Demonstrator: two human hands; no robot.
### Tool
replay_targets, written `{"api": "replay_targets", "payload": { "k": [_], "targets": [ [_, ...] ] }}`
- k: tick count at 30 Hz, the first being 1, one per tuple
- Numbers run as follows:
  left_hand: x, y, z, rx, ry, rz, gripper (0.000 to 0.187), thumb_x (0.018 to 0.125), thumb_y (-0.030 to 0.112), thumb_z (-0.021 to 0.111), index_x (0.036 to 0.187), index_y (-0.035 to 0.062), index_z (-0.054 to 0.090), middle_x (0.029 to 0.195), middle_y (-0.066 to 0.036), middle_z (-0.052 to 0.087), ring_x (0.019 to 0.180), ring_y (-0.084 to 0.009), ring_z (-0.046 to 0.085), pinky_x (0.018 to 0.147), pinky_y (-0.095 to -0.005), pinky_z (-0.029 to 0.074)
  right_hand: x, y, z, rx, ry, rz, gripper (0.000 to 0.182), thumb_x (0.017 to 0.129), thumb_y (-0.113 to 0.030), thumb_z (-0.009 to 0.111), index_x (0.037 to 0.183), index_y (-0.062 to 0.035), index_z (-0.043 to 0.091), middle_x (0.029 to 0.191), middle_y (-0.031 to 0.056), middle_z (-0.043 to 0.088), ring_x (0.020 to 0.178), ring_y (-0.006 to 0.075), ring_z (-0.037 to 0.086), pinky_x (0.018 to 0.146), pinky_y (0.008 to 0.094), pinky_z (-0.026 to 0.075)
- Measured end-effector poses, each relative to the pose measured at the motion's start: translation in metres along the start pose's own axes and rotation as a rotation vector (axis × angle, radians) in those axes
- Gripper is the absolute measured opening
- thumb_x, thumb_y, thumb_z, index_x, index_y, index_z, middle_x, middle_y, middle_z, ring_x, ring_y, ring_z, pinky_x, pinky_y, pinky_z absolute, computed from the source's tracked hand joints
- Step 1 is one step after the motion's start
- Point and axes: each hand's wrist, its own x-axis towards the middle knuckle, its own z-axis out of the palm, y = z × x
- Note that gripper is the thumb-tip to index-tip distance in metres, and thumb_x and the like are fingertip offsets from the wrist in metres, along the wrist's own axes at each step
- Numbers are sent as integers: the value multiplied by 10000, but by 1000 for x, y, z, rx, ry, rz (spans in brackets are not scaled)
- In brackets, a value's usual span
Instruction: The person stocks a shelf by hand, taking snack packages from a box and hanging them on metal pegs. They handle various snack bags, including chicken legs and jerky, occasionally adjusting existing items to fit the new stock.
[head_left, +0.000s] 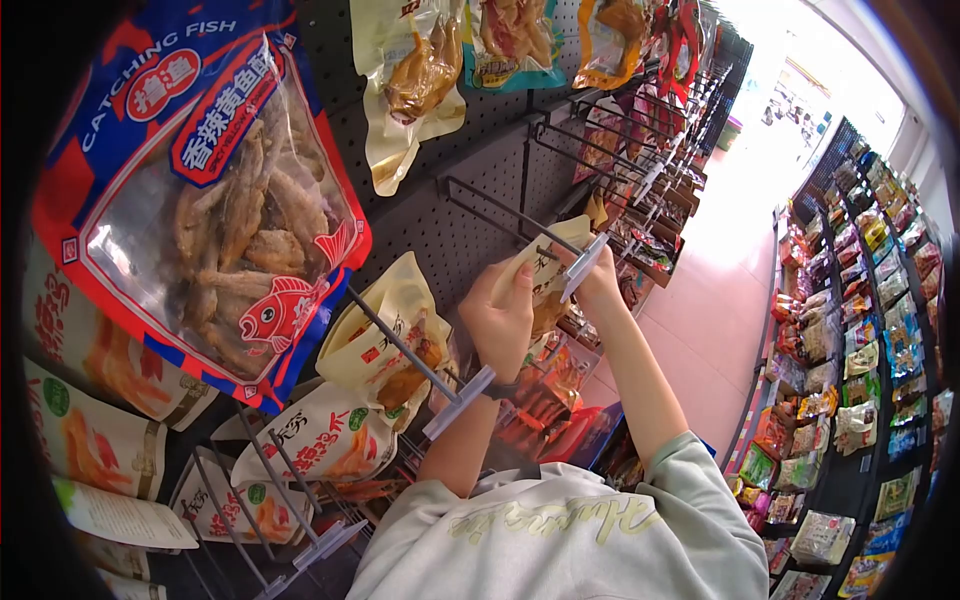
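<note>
A cream snack packet point(550, 285) hangs at the front of a metal display hook point(490, 212), with a clear plastic tag holder point(585, 268) at the hook's tip. My left hand point(503, 312), a dark band on its wrist, is closed on the packet's near edge, thumb against its face. On the other side, my right hand point(598, 280) grips the packet close behind the tag holder, which hides part of its fingers. Left of my hands, similar cream packets point(395, 335) hang on a neighbouring hook.
A large blue and red fish snack bag point(215, 210) hangs close at left. White chicken-feet packets point(320, 435) fill lower hooks, whose tips stick out. More packets hang along the dark pegboard point(440, 150). A tiled aisle point(690, 330) runs at right, beside another stocked shelf point(850, 400).
</note>
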Motion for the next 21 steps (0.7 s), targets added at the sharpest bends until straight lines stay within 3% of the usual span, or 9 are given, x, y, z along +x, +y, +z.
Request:
{"api": "replay_targets", "payload": {
  "k": [3, 8, 10, 17, 18, 21],
  "targets": [
    [8, -5, -7, 60, 20, -57, 145, 837, 110, 632, 901, -20, 639, 737, -101, 647, 672, -150, 605, 628, -278, 469, 11, 0, 16, 91, 1, 56, 220, 844, -124, 632, 1001, 25, 593, 898, 76, 655, 787, 131, 632, 679, 278, 519],
    [35, -27, -16, 62, 127, -16, 194, 848, 135, 616, 894, -53, 630, 737, -106, 652, 662, -159, 609, 618, -282, 471, 43, 15, 37, 153, -169, 14, 251, 830, -159, 668, 987, 26, 604, 888, 62, 660, 746, 97, 623, 628, 230, 515],
    [46, -32, -18, 46, 173, -31, 194, 847, 147, 630, 877, -45, 640, 779, -66, 665, 681, -116, 602, 622, -253, 471, 57, 22, 45, 160, -191, 25, 244, 831, -163, 667, 979, 22, 607, 878, 57, 659, 742, 89, 619, 631, 228, 514],
    [71, -60, -28, 171, 261, 38, 223, 848, 158, 625, 898, -59, 635, 778, -100, 669, 697, -159, 631, 652, -282, 489, 77, 33, 69, 201, -211, 66, 214, 843, -150, 650, 968, 17, 602, 882, 59, 658, 752, 85, 613, 658, 231, 508],
    [67, -40, -30, 133, 210, -12, 254, 852, 158, 620, 971, -66, 610, 872, -132, 664, 756, -183, 634, 695, -293, 496, 75, 31, 72, 193, -200, 57, 216, 842, -148, 649, 975, 15, 600, 895, 63, 657, 766, 88, 613, 671, 235, 508],
    [59, -53, -34, 188, 255, 113, 332, 858, 157, 613, 1099, -62, 547, 1058, -180, 612, 885, -221, 615, 772, -319, 485, 68, 35, 64, 87, -163, -58, 333, 840, -147, 651, 1095, 26, 526, 978, 83, 634, 884, 112, 599, 756, 257, 489]
  ]
}}
